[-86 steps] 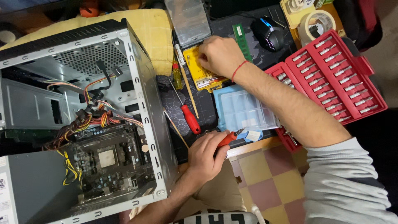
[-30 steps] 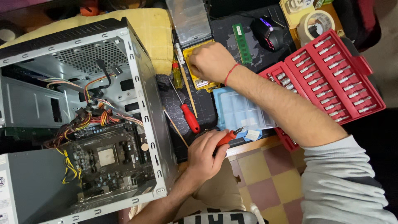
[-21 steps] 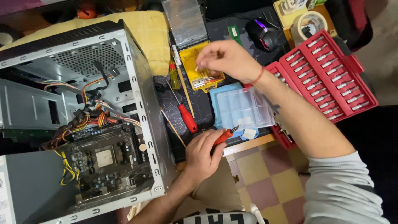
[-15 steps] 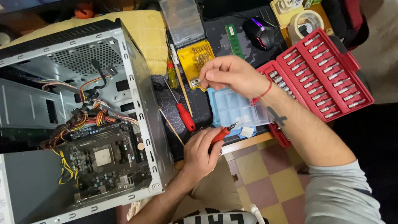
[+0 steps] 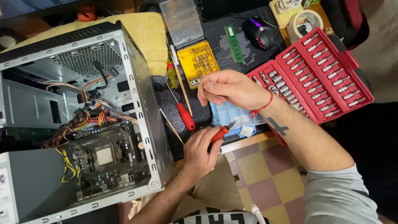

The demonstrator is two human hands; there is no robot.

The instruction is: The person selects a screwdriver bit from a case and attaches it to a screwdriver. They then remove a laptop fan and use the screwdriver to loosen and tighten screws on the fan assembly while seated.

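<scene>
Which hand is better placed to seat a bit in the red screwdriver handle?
Probably the right hand: it hovers just above the tip of the red screwdriver handle, fingers pinched as if on something small, though none is clearly visible. The left hand is already occupied gripping that handle.

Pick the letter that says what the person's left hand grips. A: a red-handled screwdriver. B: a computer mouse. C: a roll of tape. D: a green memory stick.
A: the left hand is closed around the red-handled screwdriver, whose tip points up toward the right hand; the roll of tape, the computer mouse and the green memory stick lie untouched at the far side of the table.
</scene>
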